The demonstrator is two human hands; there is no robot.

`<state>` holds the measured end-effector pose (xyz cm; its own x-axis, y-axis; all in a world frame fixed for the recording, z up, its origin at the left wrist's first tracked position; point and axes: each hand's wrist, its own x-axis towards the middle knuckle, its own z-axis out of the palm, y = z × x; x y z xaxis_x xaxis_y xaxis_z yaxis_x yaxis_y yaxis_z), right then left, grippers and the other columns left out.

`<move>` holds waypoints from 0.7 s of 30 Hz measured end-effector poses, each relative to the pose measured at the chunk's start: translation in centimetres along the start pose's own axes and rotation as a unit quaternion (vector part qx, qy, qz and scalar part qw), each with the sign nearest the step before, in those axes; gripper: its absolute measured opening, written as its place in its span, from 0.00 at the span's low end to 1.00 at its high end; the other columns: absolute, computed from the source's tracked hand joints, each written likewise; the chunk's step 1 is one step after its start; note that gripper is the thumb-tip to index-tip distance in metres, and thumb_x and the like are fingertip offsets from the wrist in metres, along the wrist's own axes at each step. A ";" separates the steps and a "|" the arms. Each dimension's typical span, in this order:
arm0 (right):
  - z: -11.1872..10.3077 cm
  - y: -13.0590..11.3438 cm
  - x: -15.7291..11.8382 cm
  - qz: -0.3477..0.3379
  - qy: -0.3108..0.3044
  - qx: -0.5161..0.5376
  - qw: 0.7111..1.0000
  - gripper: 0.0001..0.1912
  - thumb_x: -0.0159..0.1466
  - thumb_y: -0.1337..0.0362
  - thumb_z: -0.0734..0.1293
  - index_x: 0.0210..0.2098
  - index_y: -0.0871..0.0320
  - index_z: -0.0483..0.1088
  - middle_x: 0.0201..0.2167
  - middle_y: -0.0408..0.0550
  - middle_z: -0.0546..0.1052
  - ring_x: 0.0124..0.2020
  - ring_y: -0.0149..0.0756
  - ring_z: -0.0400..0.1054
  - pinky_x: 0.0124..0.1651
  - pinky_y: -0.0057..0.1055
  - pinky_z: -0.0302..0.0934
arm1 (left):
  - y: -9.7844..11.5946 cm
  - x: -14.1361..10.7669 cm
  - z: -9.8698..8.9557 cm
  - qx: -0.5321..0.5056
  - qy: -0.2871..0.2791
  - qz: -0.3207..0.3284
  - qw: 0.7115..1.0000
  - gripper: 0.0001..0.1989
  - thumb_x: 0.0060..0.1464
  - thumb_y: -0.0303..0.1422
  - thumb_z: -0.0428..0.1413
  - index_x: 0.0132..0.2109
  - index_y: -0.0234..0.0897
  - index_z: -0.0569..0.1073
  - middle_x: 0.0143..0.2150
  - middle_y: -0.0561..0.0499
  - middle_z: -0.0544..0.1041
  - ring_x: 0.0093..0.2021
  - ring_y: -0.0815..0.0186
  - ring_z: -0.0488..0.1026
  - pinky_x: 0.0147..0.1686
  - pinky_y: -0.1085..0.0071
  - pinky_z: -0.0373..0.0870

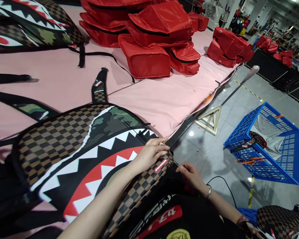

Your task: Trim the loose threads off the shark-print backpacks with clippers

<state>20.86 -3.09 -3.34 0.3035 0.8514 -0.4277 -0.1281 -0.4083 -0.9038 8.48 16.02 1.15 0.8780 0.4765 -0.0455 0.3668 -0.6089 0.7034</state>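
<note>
A backpack [62, 139] with a brown checker, camouflage and shark-teeth print lies on the pink-covered table in front of me. My left hand [153, 151] grips it at the near right corner, its fingers bent over the edge just above a small red label [160, 165]. Just right of that corner, my right hand [190, 174] pinches a thin, dark, metal-looking tool [175, 162]. The tool's tip meets the bag's edge. I cannot make out its exact kind. A short strap [99, 85] sticks up from the bag's far side.
Red bags [149, 61] are piled at the back of the pink table [169, 96]. Another shark-print backpack [40, 28] lies far left. On the tiled floor to the right stand a blue crate [292, 149] and a wooden triangular stand [210, 119]. Another checkered bag [280, 217] sits lower right.
</note>
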 end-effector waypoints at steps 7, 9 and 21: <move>0.7 -1.2 -0.4 -0.068 0.040 -0.164 0.983 0.17 0.63 0.51 0.60 0.31 0.57 0.70 0.22 0.42 0.66 0.25 0.30 0.56 0.27 0.29 0.47 | 1.2 0.1 0.3 -0.030 -0.050 -0.015 0.998 0.11 0.52 0.35 0.51 0.26 0.38 0.74 0.50 0.43 0.72 0.55 0.56 0.66 0.53 0.57 0.64; 1.0 -2.1 -0.2 -0.076 0.047 -0.225 0.970 0.16 0.64 0.53 0.59 0.31 0.57 0.70 0.23 0.43 0.68 0.25 0.32 0.58 0.28 0.30 0.48 | 1.3 0.1 0.5 -0.034 -0.041 -0.021 0.998 0.11 0.52 0.34 0.50 0.25 0.37 0.72 0.49 0.42 0.71 0.53 0.56 0.67 0.52 0.57 0.64; 0.8 -3.3 1.2 -0.050 -0.022 -0.082 0.995 0.19 0.60 0.50 0.62 0.25 0.59 0.66 0.17 0.38 0.61 0.20 0.26 0.51 0.24 0.27 0.43 | 0.8 -0.3 -0.3 -0.073 0.078 -0.110 0.988 0.15 0.55 0.42 0.47 0.30 0.37 0.72 0.39 0.46 0.75 0.41 0.61 0.72 0.46 0.62 0.69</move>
<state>20.89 -0.48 -0.87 0.2651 0.9028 -0.3386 0.0583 -0.3655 -0.9290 8.40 15.58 1.88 0.7191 0.6867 -0.1068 0.4855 -0.3863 0.7842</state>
